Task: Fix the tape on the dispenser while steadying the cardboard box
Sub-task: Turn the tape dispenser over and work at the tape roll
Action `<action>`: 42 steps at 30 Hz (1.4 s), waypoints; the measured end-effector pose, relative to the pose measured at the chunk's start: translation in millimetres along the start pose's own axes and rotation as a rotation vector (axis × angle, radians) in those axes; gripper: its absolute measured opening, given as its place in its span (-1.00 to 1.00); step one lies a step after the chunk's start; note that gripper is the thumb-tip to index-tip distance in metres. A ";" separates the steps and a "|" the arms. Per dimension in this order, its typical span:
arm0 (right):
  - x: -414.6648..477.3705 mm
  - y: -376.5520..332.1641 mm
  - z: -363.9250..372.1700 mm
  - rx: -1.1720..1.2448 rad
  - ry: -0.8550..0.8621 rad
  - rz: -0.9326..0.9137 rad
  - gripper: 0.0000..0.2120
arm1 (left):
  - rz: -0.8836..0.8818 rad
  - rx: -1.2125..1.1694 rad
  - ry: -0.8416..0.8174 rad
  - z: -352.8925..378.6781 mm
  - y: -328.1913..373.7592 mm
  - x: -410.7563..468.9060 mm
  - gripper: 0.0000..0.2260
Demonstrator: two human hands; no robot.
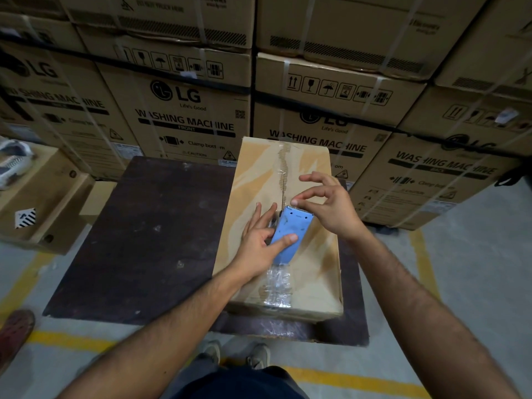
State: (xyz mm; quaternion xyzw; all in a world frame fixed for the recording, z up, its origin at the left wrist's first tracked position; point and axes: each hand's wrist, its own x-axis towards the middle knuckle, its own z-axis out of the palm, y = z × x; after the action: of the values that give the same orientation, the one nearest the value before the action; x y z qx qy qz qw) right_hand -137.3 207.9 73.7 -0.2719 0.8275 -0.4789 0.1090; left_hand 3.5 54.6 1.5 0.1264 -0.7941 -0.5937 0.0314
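A long cardboard box (316, 254) lies on a dark board, its centre seam running away from me. On its top rests a blue tape dispenser (290, 228). My left hand (259, 240) grips the dispenser from the left, thumb across its blue face, fingers spread onto the box. My right hand (325, 203) hovers at the dispenser's far end, thumb and forefinger pinched at the tape edge there. A strip of clear tape (277, 286) runs wrinkled from the dispenser to the box's near edge.
The dark board (138, 240) lies on a grey floor with yellow lines (357, 378). Stacked washing machine cartons (184, 116) wall off the back. A smaller carton (40, 203) stands at the left. Another person's shoe (14, 332) shows at the lower left, my own shoes (239, 355) below.
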 end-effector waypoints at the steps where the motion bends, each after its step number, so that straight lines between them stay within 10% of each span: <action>1: 1.1 1.4 1.0 -0.036 0.029 -0.031 -0.90 | 0.001 -0.003 0.004 0.7 -0.9 0.5 -0.49; 22: 36.1 12.0 -5.2 -0.100 0.110 -0.141 -0.83 | 0.005 -0.011 0.097 10.6 -6.5 -4.7 -0.78; 35: 53.4 25.8 -6.1 -0.130 0.206 -0.136 -0.90 | 0.014 0.013 0.115 16.6 -15.8 0.5 -0.30; 42: 64.3 21.9 -17.7 -0.078 0.256 -0.132 -0.90 | 0.030 0.047 0.127 19.5 -18.5 -4.8 -0.49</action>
State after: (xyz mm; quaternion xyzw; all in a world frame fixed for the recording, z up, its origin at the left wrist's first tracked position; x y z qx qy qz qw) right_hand -205.9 193.9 69.3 -0.2664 0.8329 -0.4834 -0.0396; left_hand 7.3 69.1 -21.2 0.1530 -0.8060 -0.5650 0.0877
